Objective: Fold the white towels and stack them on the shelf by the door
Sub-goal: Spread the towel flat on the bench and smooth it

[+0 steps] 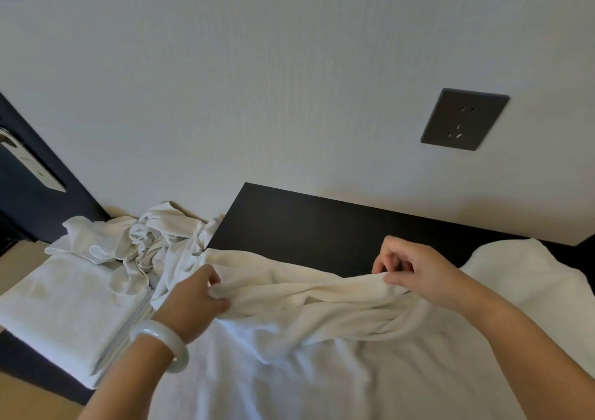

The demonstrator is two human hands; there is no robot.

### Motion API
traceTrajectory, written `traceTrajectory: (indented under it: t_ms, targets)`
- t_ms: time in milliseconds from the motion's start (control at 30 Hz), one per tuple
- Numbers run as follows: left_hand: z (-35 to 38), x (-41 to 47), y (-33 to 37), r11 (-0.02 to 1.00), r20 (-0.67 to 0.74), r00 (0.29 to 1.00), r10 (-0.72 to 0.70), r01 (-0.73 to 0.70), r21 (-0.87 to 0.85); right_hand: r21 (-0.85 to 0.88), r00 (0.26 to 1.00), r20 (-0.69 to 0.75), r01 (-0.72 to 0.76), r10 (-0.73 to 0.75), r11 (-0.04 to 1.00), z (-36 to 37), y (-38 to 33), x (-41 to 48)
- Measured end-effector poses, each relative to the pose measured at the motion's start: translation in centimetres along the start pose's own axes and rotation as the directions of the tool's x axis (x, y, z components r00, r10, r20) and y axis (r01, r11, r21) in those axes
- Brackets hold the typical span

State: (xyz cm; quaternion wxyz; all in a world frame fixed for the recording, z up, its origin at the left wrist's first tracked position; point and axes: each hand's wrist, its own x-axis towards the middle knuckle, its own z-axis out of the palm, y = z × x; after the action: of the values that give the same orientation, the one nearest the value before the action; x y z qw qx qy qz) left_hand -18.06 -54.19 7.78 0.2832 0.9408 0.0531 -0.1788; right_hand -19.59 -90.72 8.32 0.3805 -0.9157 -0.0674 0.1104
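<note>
towel pile (141,245) left, shelf (322,226) right

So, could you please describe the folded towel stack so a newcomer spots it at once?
Find the dark door at the left edge; beside it lies a crumpled heap of white towels. In front of that heap, by the left hand, sits the folded stack: the only flat, square-edged pile.

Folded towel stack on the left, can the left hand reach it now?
Probably, once freed: the folded stack lies close beside the left hand with nothing between them, but that hand is gripping the towel.
</note>
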Motion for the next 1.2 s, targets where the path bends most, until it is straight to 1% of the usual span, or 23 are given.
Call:
traceTrajectory:
  t_ms: [67, 133, 200, 267, 333, 400, 467, 500, 567, 633, 700, 733, 800, 933, 967, 1000, 1033, 1067, 1100, 1133, 1167, 1200]
  targets:
    - [-1.2, 0.0, -0.2, 0.992, -0.106, 0.994, 0.038, -0.051, -0.119, -0.135, 0.998, -0.022, 0.050, -0.053, 0.990, -0.1, 0.6, 0.0]
    - [-2.6, 0.1, 0.0, 0.981, -0.237, 0.968, 0.084, -0.122, -0.152, -0.324, 0.998, 0.032, 0.056, -0.048, 0.944, -0.1, 1.1, 0.3]
    - [-3.9, 0.2, 0.8, 0.973, -0.322, 0.937, 0.131, -0.184, -0.141, -0.471, 0.996, 0.093, 0.038, 0.007, 0.881, 0.2, 1.5, 0.6]
    - [-4.9, 0.2, 1.7, 0.961, -0.341, 0.921, 0.189, -0.245, -0.129, -0.555, 0.990, 0.103, -0.022, 0.095, 0.832, 0.4, 1.2, 0.6]
    - [-5.6, 0.3, 2.4, 0.954, -0.297, 0.927, 0.231, -0.275, -0.116, -0.588, 0.990, 0.063, -0.067, 0.129, 0.806, 0.4, 0.6, 0.4]
    - [-6.0, 0.6, 3.0, 0.953, -0.254, 0.934, 0.250, -0.283, -0.104, -0.605, 0.996, 0.006, -0.066, 0.087, 0.794, 0.5, 0.4, 0.4]
    - [-6.5, 0.9, 3.7, 0.957, -0.236, 0.940, 0.247, -0.275, -0.091, -0.636, 0.999, -0.034, -0.041, 0.025, 0.770, 0.5, 0.8, 0.4]
    - [-6.8, 1.1, 4.0, 0.957, -0.236, 0.940, 0.247, -0.274, -0.090, -0.630, 0.999, -0.042, -0.025, -0.001, 0.776, 0.4, 1.1, 0.6]
    - [-7.5, 1.5, 4.6, 0.953, -0.252, 0.932, 0.262, -0.290, -0.082, -0.560, 1.000, 0.009, 0.027, -0.026, 0.828, 0.5, 1.7, 1.0]
    - [-8.3, 1.9, 5.2, 0.947, -0.282, 0.915, 0.288, -0.315, -0.054, -0.467, 0.988, 0.156, 0.070, 0.004, 0.881, 0.7, 1.7, 1.6]
    - [-8.9, 2.5, 5.7, 0.944, -0.306, 0.903, 0.303, -0.329, -0.035, -0.389, 0.964, 0.257, 0.036, 0.070, 0.921, 0.8, 1.6, 1.9]
    - [-9.2, 2.8, 6.0, 0.942, -0.309, 0.899, 0.309, -0.335, -0.033, -0.371, 0.961, 0.262, 0.022, 0.082, 0.928, 0.6, 1.5, 2.1]
    - [-9.7, 3.5, 6.6, 0.940, -0.303, 0.899, 0.317, -0.340, -0.024, -0.415, 0.967, 0.241, 0.021, 0.087, 0.909, -0.2, 1.5, 2.4]
    - [-10.6, 5.3, 7.8, 0.953, -0.244, 0.922, 0.302, -0.301, 0.044, -0.604, 0.938, 0.312, 0.074, 0.151, 0.793, -0.7, 1.1, 3.8]
    - [-10.9, 5.9, 8.1, 0.958, -0.229, 0.930, 0.288, -0.282, 0.059, -0.620, 0.940, 0.300, 0.061, 0.164, 0.782, -0.6, 1.2, 4.1]
    - [-11.3, 6.4, 8.5, 0.962, -0.222, 0.936, 0.274, -0.264, 0.071, -0.638, 0.954, 0.251, 0.036, 0.164, 0.769, -0.7, 1.3, 4.5]
    - [-11.8, 7.0, 8.9, 0.964, -0.223, 0.938, 0.265, -0.254, 0.078, -0.664, 0.976, 0.167, 0.008, 0.138, 0.748, -1.2, 1.3, 4.9]
    - [-12.4, 7.7, 9.5, 0.966, -0.235, 0.937, 0.259, -0.250, 0.068, -0.691, 0.994, 0.053, -0.033, 0.096, 0.722, -1.9, 1.4, 5.4]
    - [-13.0, 8.4, 10.1, 0.967, -0.256, 0.933, 0.251, -0.250, 0.038, -0.693, 0.995, -0.087, -0.096, 0.050, 0.715, -2.8, 1.3, 5.9]
    - [-13.5, 9.1, 10.9, 0.967, -0.278, 0.930, 0.241, -0.254, -0.011, -0.664, 0.973, -0.229, -0.172, 0.021, 0.728, -3.8, 0.9, 6.5]
    - [-14.1, 10.0, 11.8, 0.962, -0.293, 0.929, 0.224, -0.260, -0.087, -0.604, 0.935, -0.355, -0.234, 0.007, 0.762, -4.8, 0.5, 7.1]
    - [-14.6, 10.8, 12.8, 0.945, -0.299, 0.934, 0.195, -0.261, -0.197, -0.527, 0.892, -0.451, -0.269, 0.003, 0.806, -5.8, 0.0, 7.8]
